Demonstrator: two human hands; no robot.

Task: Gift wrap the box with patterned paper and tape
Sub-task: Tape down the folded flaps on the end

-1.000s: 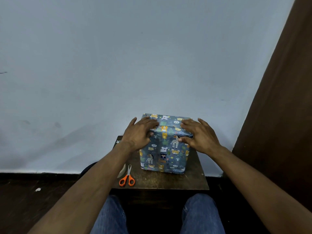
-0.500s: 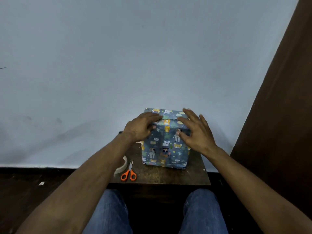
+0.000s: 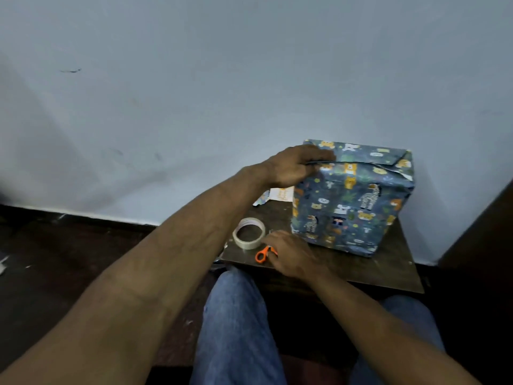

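Nearest you, your right hand (image 3: 291, 255) is down on the front-left part of the worktop (image 3: 388, 270), fingers curled over the orange-handled scissors (image 3: 263, 254). Looks like it's on them, but can't tell if it's actually got a grip yet, the blades are hidden under the hand. Tape roll (image 3: 249, 232) lies flat just beside that hand, on its left and a bit further out, hole facing up. So both tools are on the left side of the worktop, and your right arm is reaching across your lap to get there.

Next out is the box (image 3: 352, 201), already covered in the patterned paper, sitting on the worktop to the right of the tools and back toward the wall. Its top seam runs left to right across the top near edge, imo that's the line the tape has to follow.

Your left hand (image 3: 298, 165) is furthest out, at the box's top left corner, fingers bent over the folded edge and pressing the flap down. The right end of that seam is loose-ish, small white bit of paper showing at the far right corner.

So: left hand pins the flap, right hand is the free one and it's way nearer the tape. A paper scrap (image 3: 277, 195) lies behind the left wrist, ignore it.
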